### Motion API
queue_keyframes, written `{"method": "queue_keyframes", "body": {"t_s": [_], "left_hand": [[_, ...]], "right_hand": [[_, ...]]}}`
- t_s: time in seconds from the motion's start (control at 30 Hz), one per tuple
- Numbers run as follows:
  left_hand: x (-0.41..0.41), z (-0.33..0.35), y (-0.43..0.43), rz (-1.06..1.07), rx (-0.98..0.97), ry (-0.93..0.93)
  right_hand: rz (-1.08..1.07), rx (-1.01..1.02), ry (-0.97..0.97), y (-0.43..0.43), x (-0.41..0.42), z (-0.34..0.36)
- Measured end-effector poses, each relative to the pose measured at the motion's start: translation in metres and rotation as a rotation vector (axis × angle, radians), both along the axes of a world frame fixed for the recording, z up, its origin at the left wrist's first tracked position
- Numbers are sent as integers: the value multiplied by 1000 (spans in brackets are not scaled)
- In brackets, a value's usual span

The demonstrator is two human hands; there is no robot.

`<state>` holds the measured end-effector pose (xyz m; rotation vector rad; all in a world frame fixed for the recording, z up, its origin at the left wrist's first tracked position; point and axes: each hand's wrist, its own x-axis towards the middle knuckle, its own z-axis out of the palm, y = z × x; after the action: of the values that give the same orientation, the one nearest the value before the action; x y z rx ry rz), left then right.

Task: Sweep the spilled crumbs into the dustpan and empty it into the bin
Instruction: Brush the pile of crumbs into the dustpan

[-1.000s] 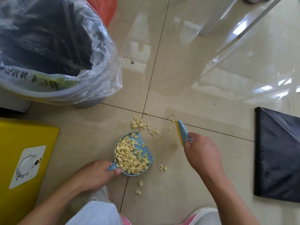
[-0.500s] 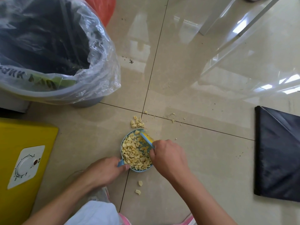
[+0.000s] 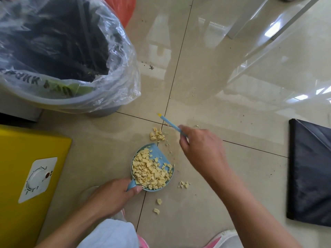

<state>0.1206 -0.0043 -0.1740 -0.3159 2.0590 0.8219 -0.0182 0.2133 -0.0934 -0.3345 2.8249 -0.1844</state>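
The blue dustpan (image 3: 158, 153), heaped with yellow crumbs (image 3: 148, 171), is gripped at its handle by the curled fingers of the left hand (image 3: 114, 193). A small brush (image 3: 170, 123) is pinched in the closed right hand (image 3: 202, 146); a loose crumb pile (image 3: 156, 135) is seen just beside its fingers, the lined bin (image 3: 59, 103) well beyond.
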Motion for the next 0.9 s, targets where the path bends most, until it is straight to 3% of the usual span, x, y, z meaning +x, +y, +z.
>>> {"method": "queue_keyframes", "body": {"t_s": [0.13,0.43,0.63,0.77,0.9], "left_hand": [[4,0,-4,48,9,0],[14,12,-32,41,23,14],[25,16,-53,51,49,16],[23,23,-49,69,80,67],[20,27,-47,79,96,96]], "right_hand": [[62,104,90,-10,-38,-32],[450,235,-91,-15,5,-60],[554,313,-149,40,12,-51],[546,320,-109,61,17,-44],[336,234,48,72,-6,-27]]}}
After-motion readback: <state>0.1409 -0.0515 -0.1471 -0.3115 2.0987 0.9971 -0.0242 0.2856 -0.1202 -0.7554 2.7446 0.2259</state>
